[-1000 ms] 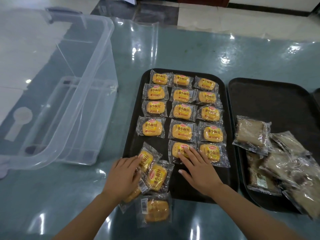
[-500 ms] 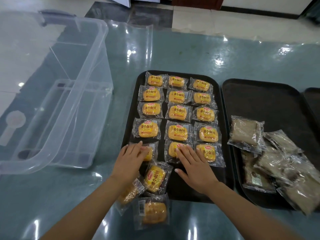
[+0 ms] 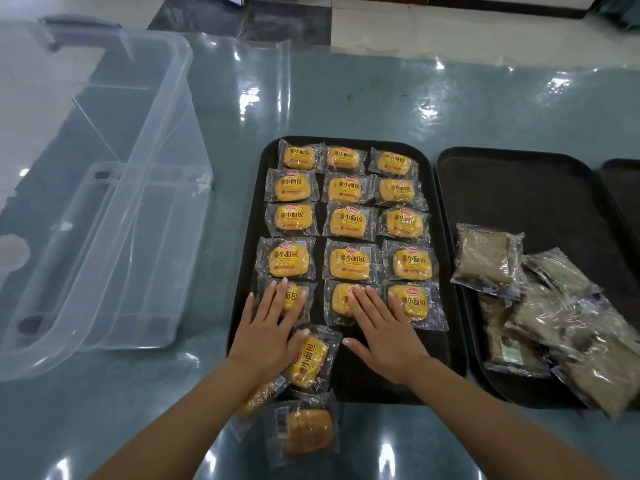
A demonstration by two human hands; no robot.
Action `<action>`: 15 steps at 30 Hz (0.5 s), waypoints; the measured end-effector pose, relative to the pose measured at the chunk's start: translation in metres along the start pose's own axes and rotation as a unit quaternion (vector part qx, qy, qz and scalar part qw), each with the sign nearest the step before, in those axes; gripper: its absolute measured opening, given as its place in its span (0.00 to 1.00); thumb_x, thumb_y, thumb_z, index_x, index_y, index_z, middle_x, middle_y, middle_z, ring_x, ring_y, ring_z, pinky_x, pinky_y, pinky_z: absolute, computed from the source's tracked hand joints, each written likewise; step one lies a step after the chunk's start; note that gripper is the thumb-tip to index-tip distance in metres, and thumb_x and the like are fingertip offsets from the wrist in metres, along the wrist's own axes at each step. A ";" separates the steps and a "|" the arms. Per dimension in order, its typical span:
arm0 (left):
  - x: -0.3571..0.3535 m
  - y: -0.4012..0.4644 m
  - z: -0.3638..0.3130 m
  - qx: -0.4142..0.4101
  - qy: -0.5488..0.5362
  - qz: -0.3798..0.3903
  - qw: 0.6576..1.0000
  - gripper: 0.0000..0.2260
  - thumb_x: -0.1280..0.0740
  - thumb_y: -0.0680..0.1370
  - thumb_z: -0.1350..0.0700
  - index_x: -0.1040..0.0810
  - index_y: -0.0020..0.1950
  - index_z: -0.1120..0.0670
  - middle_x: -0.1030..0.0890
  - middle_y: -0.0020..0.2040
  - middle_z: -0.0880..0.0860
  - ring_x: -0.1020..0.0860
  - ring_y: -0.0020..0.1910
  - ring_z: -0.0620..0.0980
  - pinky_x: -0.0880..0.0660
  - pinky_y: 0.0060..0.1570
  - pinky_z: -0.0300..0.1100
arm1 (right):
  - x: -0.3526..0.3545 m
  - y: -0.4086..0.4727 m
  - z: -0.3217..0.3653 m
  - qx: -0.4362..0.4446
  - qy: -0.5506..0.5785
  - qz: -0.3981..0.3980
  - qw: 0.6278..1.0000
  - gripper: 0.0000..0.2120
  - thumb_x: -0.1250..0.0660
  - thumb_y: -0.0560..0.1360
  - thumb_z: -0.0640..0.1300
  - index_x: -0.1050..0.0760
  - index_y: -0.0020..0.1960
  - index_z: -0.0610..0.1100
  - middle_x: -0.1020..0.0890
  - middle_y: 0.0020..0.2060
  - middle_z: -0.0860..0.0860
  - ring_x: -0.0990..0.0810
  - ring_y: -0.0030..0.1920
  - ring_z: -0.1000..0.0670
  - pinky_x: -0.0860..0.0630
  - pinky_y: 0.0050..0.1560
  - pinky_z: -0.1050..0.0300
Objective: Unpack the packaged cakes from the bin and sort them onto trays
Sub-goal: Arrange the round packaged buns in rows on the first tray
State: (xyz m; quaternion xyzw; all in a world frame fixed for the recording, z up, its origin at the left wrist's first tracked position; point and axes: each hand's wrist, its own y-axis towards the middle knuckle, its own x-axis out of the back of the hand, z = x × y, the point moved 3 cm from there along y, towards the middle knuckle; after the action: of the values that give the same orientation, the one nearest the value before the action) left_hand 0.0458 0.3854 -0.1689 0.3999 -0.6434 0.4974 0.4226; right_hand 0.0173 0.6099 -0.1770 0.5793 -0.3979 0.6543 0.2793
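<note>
Head view. Left hand [image 3: 268, 332] flat, fingers straight and spread, pressing yellow cake pack [image 3: 289, 301] in nearest row of black tray [image 3: 440, 271]; grips nothing. Right hand [image 3: 384, 332] flat likewise, fingers on middle pack [image 3: 341, 299] of same row. Beyond fingertips: rows of yellow packs filling tray. Under left wrist: loose packs [image 3: 308, 358], one [image 3: 304, 429] on table [image 3: 381, 98]. Right of right hand: second tray [image 3: 519, 188] with brown packs [image 3: 488, 259]. Left of left hand: clear bin [image 3: 104, 188].
</note>
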 end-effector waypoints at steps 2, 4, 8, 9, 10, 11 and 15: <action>0.000 0.001 -0.004 0.007 0.007 0.002 1.000 0.31 0.77 0.70 0.34 0.75 0.71 0.42 0.72 0.73 0.52 0.72 0.72 0.54 0.68 0.71 0.56 | 0.000 0.001 0.001 0.001 -0.002 0.001 1.000 0.34 0.57 0.80 0.65 0.42 0.76 0.42 0.38 0.75 0.46 0.41 0.74 0.44 0.47 0.68 0.42; -0.001 -0.001 -0.004 0.004 0.008 -0.001 1.000 0.30 0.77 0.70 0.35 0.75 0.71 0.42 0.72 0.74 0.53 0.71 0.73 0.54 0.68 0.71 0.56 | 0.001 0.001 0.000 0.004 0.001 0.000 1.000 0.34 0.57 0.81 0.65 0.42 0.76 0.42 0.38 0.75 0.46 0.41 0.74 0.44 0.48 0.68 0.42; -0.001 -0.009 0.008 -0.007 -0.005 -0.054 0.999 0.28 0.62 0.80 0.38 0.61 0.77 0.47 0.56 0.78 0.54 0.61 0.76 0.53 0.62 0.73 0.53 | 0.008 -0.001 0.001 0.018 0.017 -0.022 0.999 0.33 0.57 0.81 0.64 0.45 0.77 0.43 0.41 0.75 0.46 0.44 0.75 0.44 0.50 0.69 0.42; -0.001 -0.014 0.012 -0.007 -0.011 -0.064 0.998 0.28 0.59 0.81 0.39 0.56 0.78 0.50 0.51 0.78 0.55 0.57 0.76 0.53 0.60 0.72 0.52 | 0.011 -0.003 0.005 0.032 0.022 -0.028 0.999 0.32 0.56 0.81 0.63 0.46 0.77 0.44 0.41 0.75 0.46 0.45 0.76 0.45 0.50 0.70 0.42; -0.001 -0.020 0.015 -0.009 -0.019 -0.066 0.998 0.28 0.58 0.82 0.39 0.52 0.78 0.51 0.49 0.78 0.55 0.55 0.76 0.52 0.59 0.72 0.52 | 0.013 -0.006 0.009 0.052 0.026 -0.032 0.998 0.31 0.56 0.82 0.62 0.46 0.77 0.44 0.41 0.75 0.47 0.45 0.76 0.45 0.50 0.70 0.43; -0.002 -0.027 0.017 -0.011 -0.025 -0.066 0.997 0.27 0.58 0.82 0.39 0.50 0.78 0.52 0.49 0.78 0.54 0.55 0.76 0.51 0.58 0.73 0.52 | 0.015 -0.009 0.014 0.078 0.026 -0.035 0.996 0.30 0.56 0.82 0.61 0.46 0.77 0.44 0.40 0.75 0.47 0.45 0.76 0.45 0.49 0.70 0.44; -0.007 -0.062 0.020 -0.001 -0.085 -0.089 0.992 0.25 0.51 0.80 0.41 0.36 0.74 0.52 0.38 0.75 0.53 0.40 0.74 0.53 0.41 0.69 0.54 | 0.011 -0.021 0.041 0.188 0.032 -0.016 0.982 0.26 0.57 0.83 0.56 0.44 0.76 0.46 0.40 0.75 0.48 0.45 0.76 0.47 0.50 0.71 0.46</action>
State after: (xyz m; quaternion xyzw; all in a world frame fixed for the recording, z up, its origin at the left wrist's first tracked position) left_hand 0.1026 0.3545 -0.1595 0.4956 -0.6397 0.4213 0.4095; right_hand 0.0548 0.5849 -0.1612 0.6061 -0.2494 0.7314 0.1883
